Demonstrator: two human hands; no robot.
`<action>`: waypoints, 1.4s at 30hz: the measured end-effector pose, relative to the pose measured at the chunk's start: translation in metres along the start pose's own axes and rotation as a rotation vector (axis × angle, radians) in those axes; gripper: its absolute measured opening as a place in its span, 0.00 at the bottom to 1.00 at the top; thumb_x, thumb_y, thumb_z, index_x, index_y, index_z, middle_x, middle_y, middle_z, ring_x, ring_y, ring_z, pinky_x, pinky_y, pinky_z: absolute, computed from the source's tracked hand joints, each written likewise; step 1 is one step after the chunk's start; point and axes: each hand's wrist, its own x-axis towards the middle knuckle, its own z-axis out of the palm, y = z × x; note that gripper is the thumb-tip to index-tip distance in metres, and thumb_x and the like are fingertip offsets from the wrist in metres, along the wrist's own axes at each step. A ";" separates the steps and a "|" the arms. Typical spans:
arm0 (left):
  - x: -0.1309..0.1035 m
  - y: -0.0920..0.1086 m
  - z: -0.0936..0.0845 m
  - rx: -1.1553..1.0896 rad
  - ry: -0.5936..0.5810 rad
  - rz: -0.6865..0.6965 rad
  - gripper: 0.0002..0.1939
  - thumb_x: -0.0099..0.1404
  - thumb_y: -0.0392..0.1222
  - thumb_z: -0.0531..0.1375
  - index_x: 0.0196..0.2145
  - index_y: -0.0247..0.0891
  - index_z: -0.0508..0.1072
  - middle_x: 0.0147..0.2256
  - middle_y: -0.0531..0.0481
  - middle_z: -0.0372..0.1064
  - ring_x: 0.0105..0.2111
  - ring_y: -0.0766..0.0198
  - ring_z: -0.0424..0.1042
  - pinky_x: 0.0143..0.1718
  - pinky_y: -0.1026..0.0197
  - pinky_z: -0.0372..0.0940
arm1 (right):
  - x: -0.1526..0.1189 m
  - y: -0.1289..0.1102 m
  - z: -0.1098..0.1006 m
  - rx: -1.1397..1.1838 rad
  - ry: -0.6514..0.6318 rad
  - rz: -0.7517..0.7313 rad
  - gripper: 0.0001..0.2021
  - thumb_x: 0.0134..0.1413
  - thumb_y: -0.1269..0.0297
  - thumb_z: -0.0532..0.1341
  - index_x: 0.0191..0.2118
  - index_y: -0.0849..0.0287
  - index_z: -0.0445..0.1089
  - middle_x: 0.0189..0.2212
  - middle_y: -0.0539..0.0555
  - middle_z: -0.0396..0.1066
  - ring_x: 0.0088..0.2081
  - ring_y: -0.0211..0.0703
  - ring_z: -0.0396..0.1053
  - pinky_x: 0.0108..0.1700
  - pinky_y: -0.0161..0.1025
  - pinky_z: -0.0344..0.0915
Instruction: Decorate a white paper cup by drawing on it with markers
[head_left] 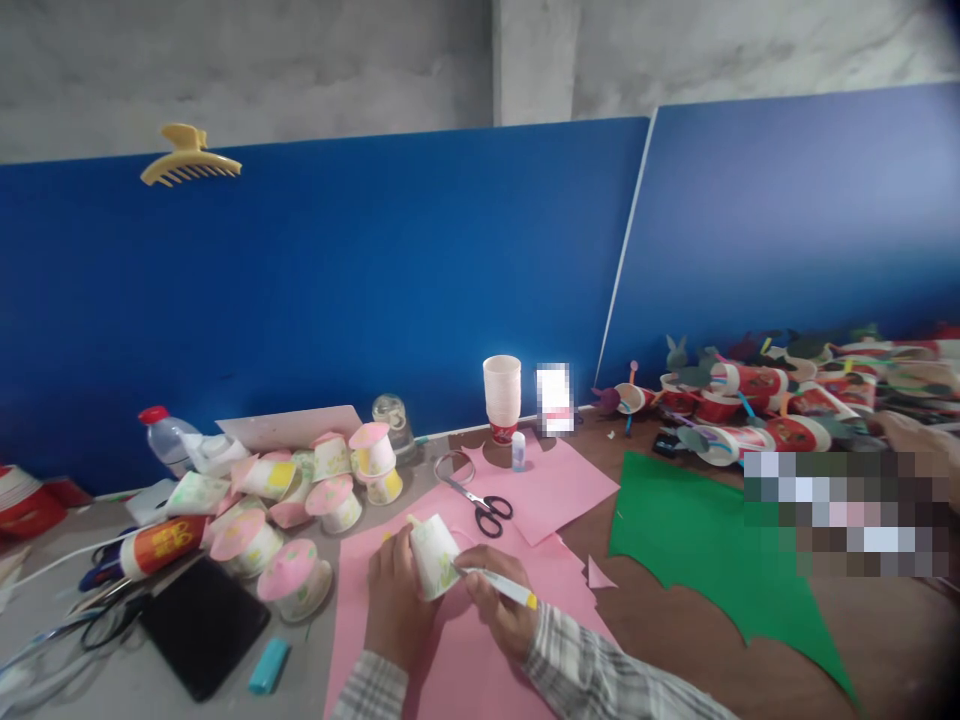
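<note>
My left hand [400,592] is wrapped round a white paper cup [431,545] with green and yellow marks, tilted above the pink paper [360,660]. Closed on a white marker with a yellow end [504,586], my right hand [499,605] holds it against the cup's right side. The marker's tip is hidden by my fingers or the cup. Just beyond the hands, black-handled scissors [489,514] lie on the pink paper. A glue stick [518,452] stands farther back, near a stack of white paper cups [502,390].
Several decorated cups with pink discs [294,572] crowd the left side. A black tablet-like slab [204,627] and a turquoise marker cap or lighter-like piece [269,667] lie in front. Green cut paper [697,535] lies at right, before piled red cup crafts [799,435]. A blue partition [337,270] stands behind.
</note>
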 end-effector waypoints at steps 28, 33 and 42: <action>0.002 0.003 -0.002 0.008 -0.003 0.011 0.35 0.43 0.58 0.56 0.47 0.41 0.54 0.40 0.48 0.62 0.39 0.51 0.62 0.37 0.49 0.60 | 0.004 -0.002 0.000 -0.113 -0.064 -0.108 0.11 0.48 0.72 0.54 0.29 0.57 0.74 0.19 0.51 0.73 0.17 0.41 0.67 0.22 0.33 0.63; 0.002 0.003 -0.002 0.003 0.011 0.031 0.35 0.44 0.57 0.57 0.47 0.41 0.54 0.41 0.48 0.62 0.40 0.51 0.62 0.38 0.49 0.60 | 0.004 -0.001 0.000 -0.118 -0.076 -0.112 0.11 0.48 0.71 0.54 0.29 0.57 0.74 0.19 0.51 0.72 0.18 0.42 0.68 0.22 0.33 0.63; 0.003 0.004 -0.002 0.006 0.007 0.019 0.36 0.41 0.55 0.59 0.47 0.42 0.54 0.40 0.49 0.62 0.40 0.51 0.63 0.37 0.50 0.61 | 0.003 0.001 0.001 -0.098 -0.077 -0.056 0.10 0.48 0.71 0.54 0.30 0.59 0.74 0.16 0.49 0.69 0.13 0.37 0.62 0.17 0.31 0.60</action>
